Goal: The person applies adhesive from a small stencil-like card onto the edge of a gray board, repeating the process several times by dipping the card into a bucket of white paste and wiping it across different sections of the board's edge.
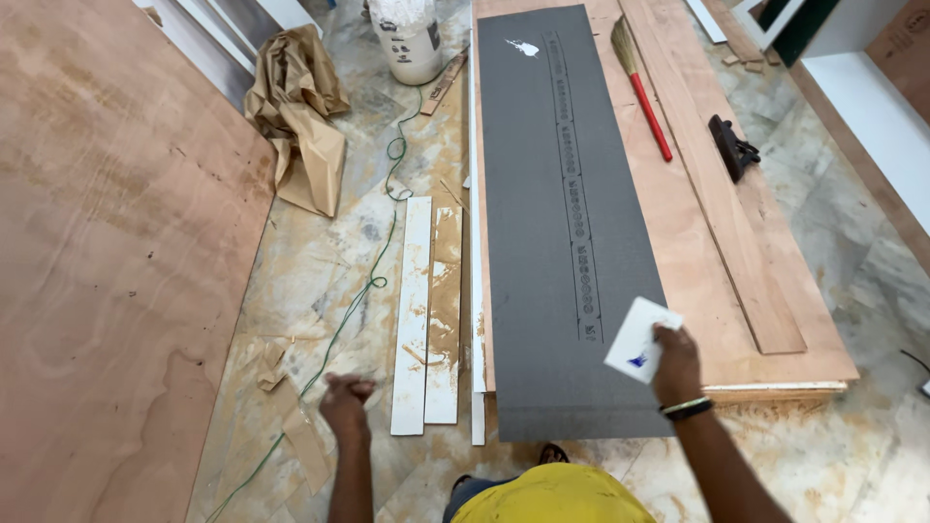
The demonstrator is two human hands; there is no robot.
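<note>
Yellow shirt [552, 494] at bottom centre of frame. Left hand [346, 395] lower left, curled into loose fist, empty, hanging over floor beside white strips [417, 320]. Right hand [675, 363] lower right, pinching small white card [641, 339], at near right edge of grey sheet [567, 223]. Sheet's long axis ran away toward top of frame, over plywood board [697, 281]; right hand nearer. White blob [523, 46] at far end. Red-handled broom [644, 92] upper right.

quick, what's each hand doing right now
Left hand: closed in a fist, holding nothing visible.
Right hand: gripping a small white card over the grey sheet.
</note>
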